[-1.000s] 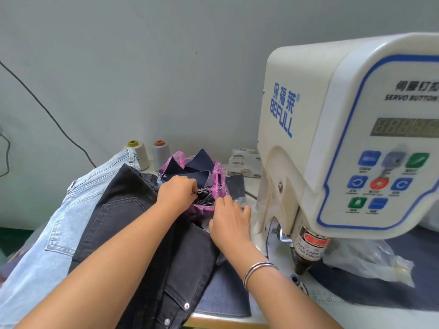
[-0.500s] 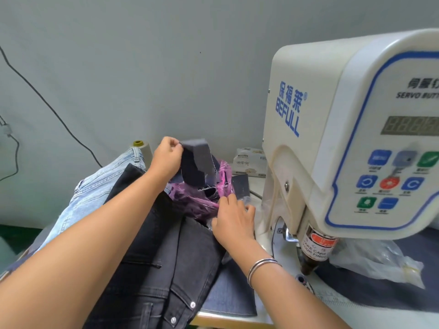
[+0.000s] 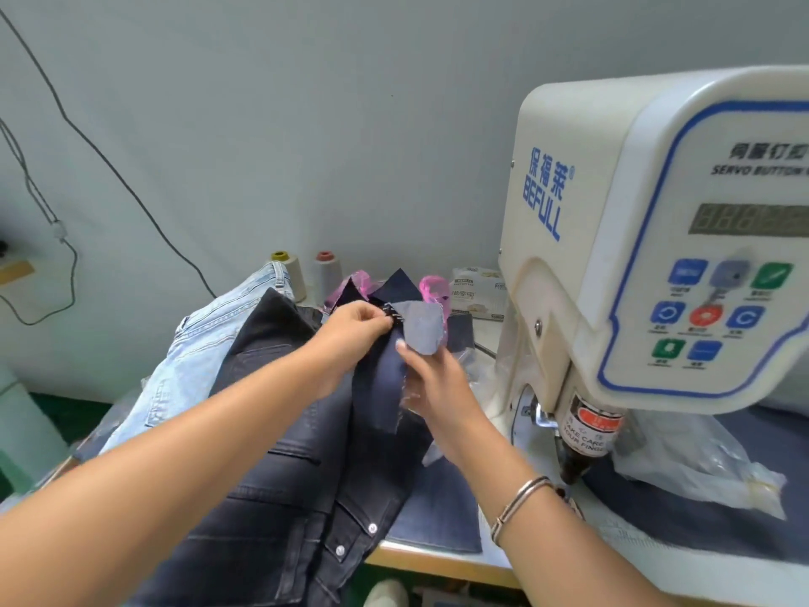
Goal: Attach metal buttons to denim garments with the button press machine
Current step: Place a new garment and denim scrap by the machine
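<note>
Left hand (image 3: 350, 328) and right hand (image 3: 431, 378) pinch denim swatch (image 3: 420, 328); black jeans (image 3: 284, 431) beneath, button press machine (image 3: 648, 238) beside.

A plain grey wall (image 3: 306, 124) with a dark cable (image 3: 109, 159) rises behind the pale worktable (image 3: 437, 562).

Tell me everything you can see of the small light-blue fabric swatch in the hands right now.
The light-blue fabric swatch is a small piece of woven, denim-like cloth with roughly cut edges, held up in the air above the dark jeans. The right hand pinches its lower edge; the left hand pinches at its upper left corner. A darker denim piece hangs beneath it.
</note>
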Available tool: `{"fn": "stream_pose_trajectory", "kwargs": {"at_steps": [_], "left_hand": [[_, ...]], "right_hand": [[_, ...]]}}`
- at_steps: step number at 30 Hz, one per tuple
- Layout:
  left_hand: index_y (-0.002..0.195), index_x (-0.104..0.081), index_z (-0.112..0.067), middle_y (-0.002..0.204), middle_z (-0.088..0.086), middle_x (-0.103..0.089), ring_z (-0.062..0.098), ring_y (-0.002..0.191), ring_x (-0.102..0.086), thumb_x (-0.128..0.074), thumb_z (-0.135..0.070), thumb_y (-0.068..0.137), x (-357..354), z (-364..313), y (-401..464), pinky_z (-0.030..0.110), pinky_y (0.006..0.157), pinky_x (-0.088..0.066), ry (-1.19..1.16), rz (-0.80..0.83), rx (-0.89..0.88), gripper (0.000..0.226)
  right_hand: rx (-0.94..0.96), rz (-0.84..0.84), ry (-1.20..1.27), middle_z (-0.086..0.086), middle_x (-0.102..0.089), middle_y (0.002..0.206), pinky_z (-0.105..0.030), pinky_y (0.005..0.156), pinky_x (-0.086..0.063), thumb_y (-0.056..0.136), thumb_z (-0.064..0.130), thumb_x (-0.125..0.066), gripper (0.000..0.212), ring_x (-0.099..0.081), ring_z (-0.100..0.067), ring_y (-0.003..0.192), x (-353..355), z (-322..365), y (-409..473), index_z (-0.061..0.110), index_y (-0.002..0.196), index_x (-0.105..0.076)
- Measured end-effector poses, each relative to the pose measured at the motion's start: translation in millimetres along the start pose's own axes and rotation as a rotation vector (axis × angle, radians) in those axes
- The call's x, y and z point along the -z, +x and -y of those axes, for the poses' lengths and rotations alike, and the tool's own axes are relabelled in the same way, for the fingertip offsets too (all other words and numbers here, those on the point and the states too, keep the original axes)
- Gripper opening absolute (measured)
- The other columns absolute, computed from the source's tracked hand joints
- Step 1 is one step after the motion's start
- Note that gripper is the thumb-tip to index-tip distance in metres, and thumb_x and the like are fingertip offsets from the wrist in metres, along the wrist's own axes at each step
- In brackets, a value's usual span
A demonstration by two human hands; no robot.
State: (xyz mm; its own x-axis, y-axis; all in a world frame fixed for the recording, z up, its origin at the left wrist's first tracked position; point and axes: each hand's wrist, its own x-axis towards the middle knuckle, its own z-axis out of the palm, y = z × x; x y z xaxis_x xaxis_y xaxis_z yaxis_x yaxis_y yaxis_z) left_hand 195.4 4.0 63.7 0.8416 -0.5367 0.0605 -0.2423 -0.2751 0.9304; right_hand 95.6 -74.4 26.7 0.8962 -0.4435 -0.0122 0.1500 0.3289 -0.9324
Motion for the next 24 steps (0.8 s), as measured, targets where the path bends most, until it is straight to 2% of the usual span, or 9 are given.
{"fn": "stream_pose_trajectory", "kwargs": {"at_steps": [3, 5, 8, 10, 13, 15, 17, 20, 24], "left_hand": [[0.102, -0.054, -0.020, 0.084, -0.007, -0.056, 0.010, 0.073, -0.053, -0.067, -0.010, 0.084, 0, 19, -13, 0.023, 0.075, -0.045, 0.294, 0.105, -0.128, 0.024], [0.111, -0.052, -0.025, 0.088, -0.012, -0.056, 0.004, 0.074, -0.054, -0.067, -0.016, 0.086, 0, 28, -17, 0.010, 0.068, -0.042, 0.436, 0.182, -0.202, 0.031], [0.112, -0.057, -0.024, 0.094, -0.009, -0.061, 0.002, 0.080, -0.055, -0.056, -0.016, 0.092, -1, 34, -11, 0.014, 0.066, -0.040, 0.425, 0.061, -0.153, 0.021], [0.111, -0.058, -0.017, 0.101, -0.001, -0.061, 0.012, 0.087, -0.056, -0.046, -0.004, 0.090, 1, 34, 2, 0.023, 0.071, -0.042, 0.444, -0.055, -0.127, 0.028], [0.111, -0.059, -0.014, 0.110, 0.006, -0.062, 0.024, 0.103, -0.056, -0.044, -0.005, 0.089, 7, 30, 25, 0.032, 0.084, -0.044, 0.802, -0.043, -0.203, 0.029], [0.116, -0.058, -0.016, 0.118, 0.007, -0.059, 0.028, 0.110, -0.055, -0.047, -0.010, 0.089, 6, 29, 41, 0.037, 0.086, -0.044, 1.112, 0.012, -0.192, 0.030], [0.123, -0.057, -0.020, 0.124, 0.007, -0.058, 0.029, 0.113, -0.055, -0.048, -0.012, 0.088, 2, 28, 54, 0.039, 0.087, -0.047, 1.304, 0.121, -0.130, 0.037], [0.128, -0.058, -0.025, 0.131, 0.006, -0.057, 0.028, 0.118, -0.054, -0.047, -0.011, 0.087, -5, 31, 68, 0.039, 0.093, -0.048, 1.337, 0.298, -0.119, 0.045], [0.106, -0.062, -0.023, 0.112, 0.002, -0.062, 0.025, 0.103, -0.056, -0.054, -0.015, 0.083, -1, 34, 79, 0.035, 0.079, -0.043, 1.257, -0.136, -0.416, 0.025]], "right_hand": [[-0.127, -0.176, -0.350, -0.004, -0.059, 0.073, -0.021, 0.059, -0.049, 0.092, 0.015, -0.056, 0.007, -0.059, -0.008, 0.064, 10, -11, -14, 0.013, 0.085, -0.058], [-0.153, -0.138, -0.572, -0.004, -0.048, 0.069, -0.021, 0.052, -0.037, 0.091, 0.011, -0.050, 0.013, -0.048, -0.010, 0.058, 17, -11, -21, 0.013, 0.079, -0.052], [-0.173, 0.009, -0.983, -0.012, -0.060, 0.107, -0.025, 0.075, -0.038, 0.092, 0.011, -0.044, 0.023, -0.056, -0.028, 0.099, 22, -10, -27, 0.006, 0.112, -0.056], [-0.150, 0.029, -1.187, -0.014, -0.058, 0.122, -0.030, 0.082, -0.039, 0.092, 0.015, -0.044, 0.031, -0.054, -0.032, 0.110, 25, -13, -30, 0.008, 0.122, -0.048], [-0.071, -0.028, -1.445, -0.012, -0.054, 0.128, -0.038, 0.088, -0.042, 0.090, 0.021, -0.047, 0.068, -0.054, -0.032, 0.113, 28, -24, -29, 0.017, 0.149, -0.013], [0.122, -0.068, -1.589, -0.009, -0.044, 0.133, -0.039, 0.090, -0.040, 0.088, 0.017, -0.050, 0.083, -0.048, -0.030, 0.115, 28, -31, -28, 0.023, 0.152, 0.002], [0.340, -0.038, -1.685, -0.006, -0.032, 0.140, -0.040, 0.094, -0.034, 0.086, 0.015, -0.052, 0.076, -0.038, -0.029, 0.119, 27, -34, -23, 0.026, 0.150, -0.013], [0.362, 0.173, -1.705, -0.003, -0.036, 0.142, -0.043, 0.099, -0.026, 0.086, 0.015, -0.050, 0.058, -0.035, -0.031, 0.124, 25, -37, -13, 0.022, 0.142, -0.036], [0.399, 0.285, -1.700, -0.005, -0.052, 0.125, -0.041, 0.095, -0.028, 0.087, 0.015, -0.049, 0.044, -0.043, -0.031, 0.114, 20, -38, -2, 0.017, 0.131, -0.050]]}}
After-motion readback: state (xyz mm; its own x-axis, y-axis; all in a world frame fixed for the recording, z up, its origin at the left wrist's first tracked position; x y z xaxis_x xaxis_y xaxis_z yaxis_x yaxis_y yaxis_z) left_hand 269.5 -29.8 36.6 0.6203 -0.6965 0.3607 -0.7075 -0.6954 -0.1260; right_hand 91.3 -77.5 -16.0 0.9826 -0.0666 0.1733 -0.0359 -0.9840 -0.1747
